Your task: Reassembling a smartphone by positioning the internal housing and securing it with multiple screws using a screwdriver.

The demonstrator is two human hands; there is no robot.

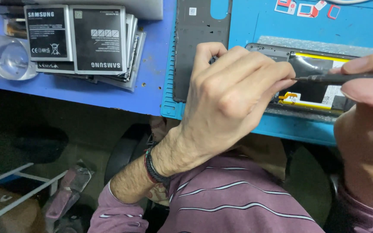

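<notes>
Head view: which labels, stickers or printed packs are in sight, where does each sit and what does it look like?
Loose batteries: top left, stacked flat rectangles, black labels, white print.
Opened phone battery: beyond the left hand, black, yellow edges, white sticker.
Back cover: top centre, dark grey, small white sticker.
Tool: thin, dark, in the right hand.

An opened phone lies on a work mat at the counter's near edge. Left of it on the mat lies a back cover. Further left, off the mat, sits a stack of phone batteries, with a clear container beside it.
</notes>
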